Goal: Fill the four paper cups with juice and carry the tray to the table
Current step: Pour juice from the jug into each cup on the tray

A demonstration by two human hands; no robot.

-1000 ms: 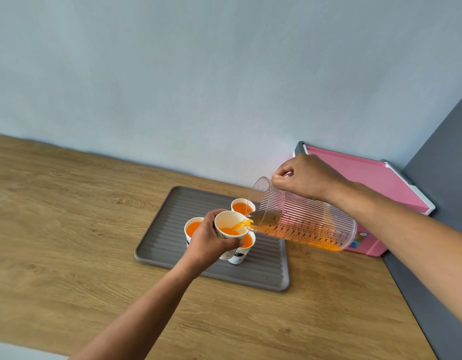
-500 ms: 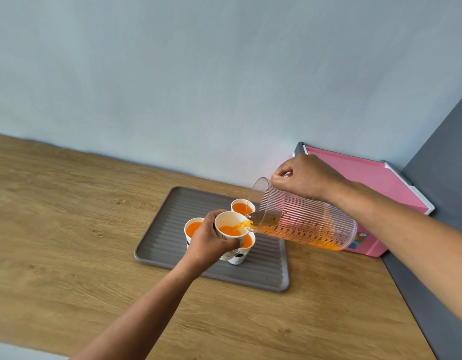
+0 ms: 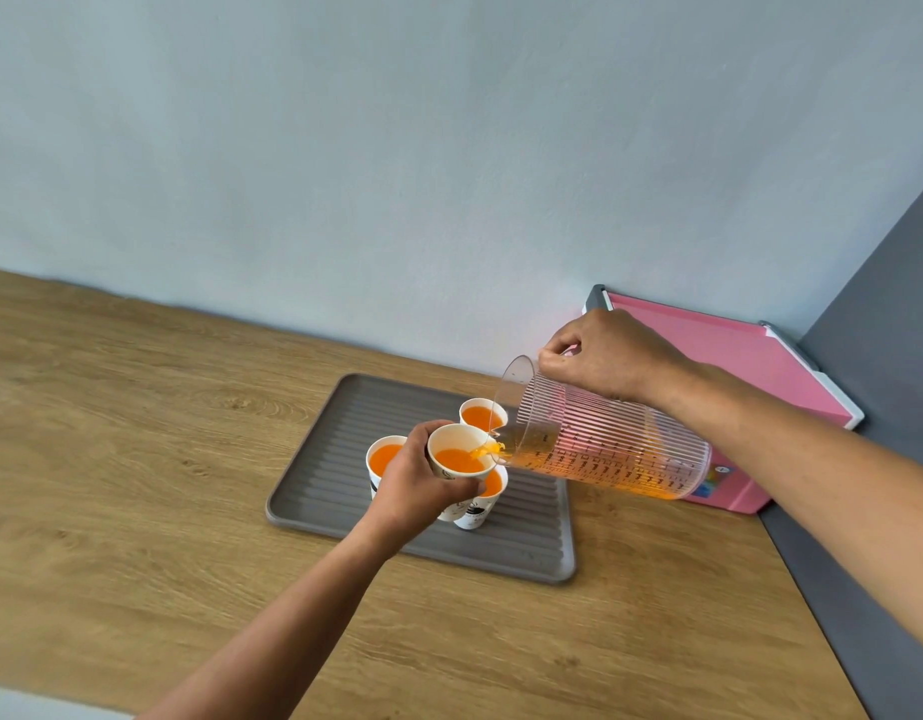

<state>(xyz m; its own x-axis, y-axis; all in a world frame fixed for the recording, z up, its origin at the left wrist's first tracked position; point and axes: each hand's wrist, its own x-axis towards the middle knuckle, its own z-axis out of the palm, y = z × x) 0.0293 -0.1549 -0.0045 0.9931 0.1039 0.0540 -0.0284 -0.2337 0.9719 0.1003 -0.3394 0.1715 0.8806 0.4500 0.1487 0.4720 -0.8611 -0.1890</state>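
My left hand (image 3: 420, 485) grips a white paper cup (image 3: 457, 457) and holds it above the grey ribbed tray (image 3: 345, 459). My right hand (image 3: 605, 356) holds the handle of a clear ribbed jug (image 3: 605, 449), tipped to the left. Orange juice runs from its spout into the held cup, which is partly full. Three other cups hold juice on the tray: one at the back (image 3: 480, 414), one at the left (image 3: 384, 459), and one (image 3: 493, 485) mostly hidden under the held cup.
The tray lies on a wooden counter (image 3: 137, 433) against a pale wall. A pink board (image 3: 735, 366) leans in the right corner behind the jug. A dark grey panel (image 3: 875, 459) bounds the counter on the right.
The juice level in the held cup has risen a little. Both hands and the jug stay almost in the same place.
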